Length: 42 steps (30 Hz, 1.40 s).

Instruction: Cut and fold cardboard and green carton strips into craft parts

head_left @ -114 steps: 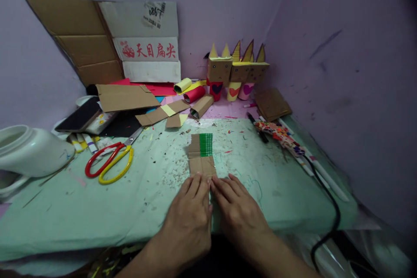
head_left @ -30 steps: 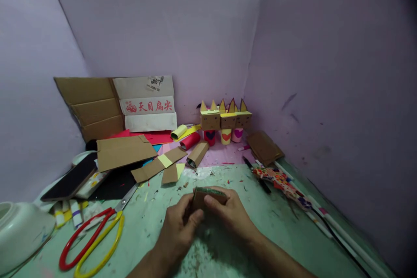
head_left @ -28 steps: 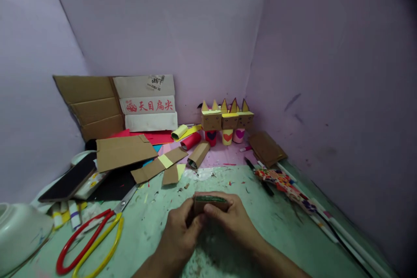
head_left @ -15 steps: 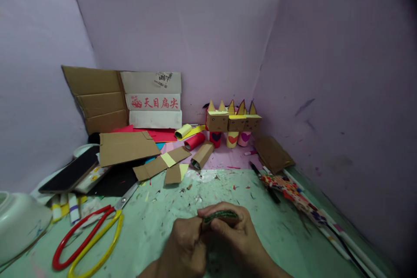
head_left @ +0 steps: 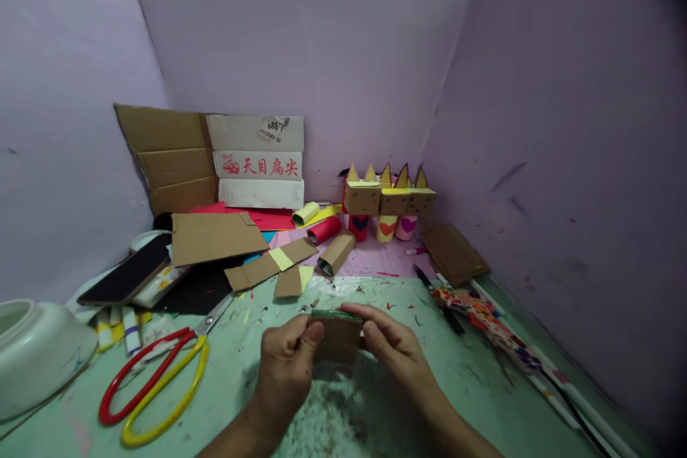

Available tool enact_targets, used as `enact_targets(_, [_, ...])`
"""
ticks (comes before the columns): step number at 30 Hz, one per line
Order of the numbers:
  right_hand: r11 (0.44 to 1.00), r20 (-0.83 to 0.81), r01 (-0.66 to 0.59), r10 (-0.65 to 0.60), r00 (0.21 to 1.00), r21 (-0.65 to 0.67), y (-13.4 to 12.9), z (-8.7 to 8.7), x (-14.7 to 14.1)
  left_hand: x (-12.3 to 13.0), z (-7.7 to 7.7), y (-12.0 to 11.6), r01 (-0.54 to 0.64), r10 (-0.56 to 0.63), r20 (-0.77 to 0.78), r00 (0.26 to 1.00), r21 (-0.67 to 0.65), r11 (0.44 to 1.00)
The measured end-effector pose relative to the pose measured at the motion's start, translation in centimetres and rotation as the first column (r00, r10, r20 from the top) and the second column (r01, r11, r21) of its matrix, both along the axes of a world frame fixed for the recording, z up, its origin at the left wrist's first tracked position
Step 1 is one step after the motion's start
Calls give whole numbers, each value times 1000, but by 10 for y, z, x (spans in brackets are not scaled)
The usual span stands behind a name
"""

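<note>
Head view: we held the folded cardboard (head_left: 337, 340) between both hands over the green counter (head_left: 230, 397).
Our left hand (head_left: 287, 358) had its grip closed on the left edge, thumb in front; our right hand (head_left: 400, 354) gripped the right side, index finger at the top edge. Scissors (head_left: 202, 329) lay leftward, and three box-headed figures (head_left: 394, 200) stood farther back.

Left hand (head_left: 287, 358) grips left edge of folded cardboard piece (head_left: 338, 340), right hand (head_left: 396, 347) its right edge. Scissors (head_left: 200, 327) on green surface (head_left: 230, 386) left of the piece, three eared cardboard figures (head_left: 396, 202) behind it, floral-patterned tool (head_left: 477, 311) right, white pot (head_left: 54, 358) far left of it.
</note>
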State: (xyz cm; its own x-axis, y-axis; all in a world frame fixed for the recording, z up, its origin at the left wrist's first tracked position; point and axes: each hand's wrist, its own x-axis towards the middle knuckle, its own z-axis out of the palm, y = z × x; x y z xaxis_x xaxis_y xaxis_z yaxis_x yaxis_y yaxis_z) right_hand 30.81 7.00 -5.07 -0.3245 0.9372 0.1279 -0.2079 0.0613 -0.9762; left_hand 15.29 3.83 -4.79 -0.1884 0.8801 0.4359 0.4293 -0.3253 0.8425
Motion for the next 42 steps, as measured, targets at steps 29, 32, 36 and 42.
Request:
enact_targets(29, [979, 207, 16, 27, 978, -202, -1, -5, -7, 6, -4, 14, 47, 111, 341, 934, -423, 905])
enact_targets(32, [999, 230, -19, 11, 973, 30, -1, -6, -2, 3, -2, 13, 63, 94, 327, 940, -438, 897])
enact_targets(36, [942, 331, -120, 10, 944, 314, 0, -8, 5, 5, 8, 7, 172, -31, 364, 931, -362, 916])
enact_targets(42, [980, 2, -199, 199, 980, -10, 5, -8, 5, 5, 2, 10, 188, -25, 420, 907, -352, 917])
